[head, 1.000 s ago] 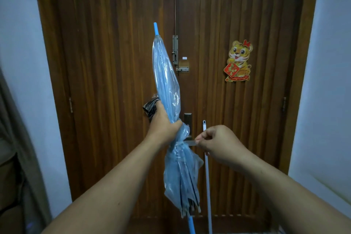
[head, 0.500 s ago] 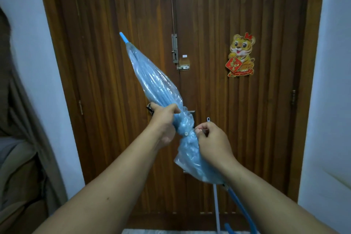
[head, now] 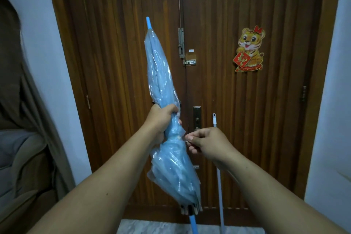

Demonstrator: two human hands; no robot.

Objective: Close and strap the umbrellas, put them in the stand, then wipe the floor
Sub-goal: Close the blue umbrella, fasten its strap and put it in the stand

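Left hand (head: 161, 118) grips the folded umbrella (head: 161, 85) at its middle; right hand (head: 206, 143) pinches its strap (head: 187, 141) beside it.

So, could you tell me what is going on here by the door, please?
A person is fastening a closed pale blue umbrella, held tip-up in front of a wooden door. The left hand grips the folded canopy around its middle, while the right hand pinches what looks like the small strap beside the canopy, just below the left hand. The strap does not look fastened yet. A thin pale pole stands against the door behind the right arm. No umbrella stand is in view.
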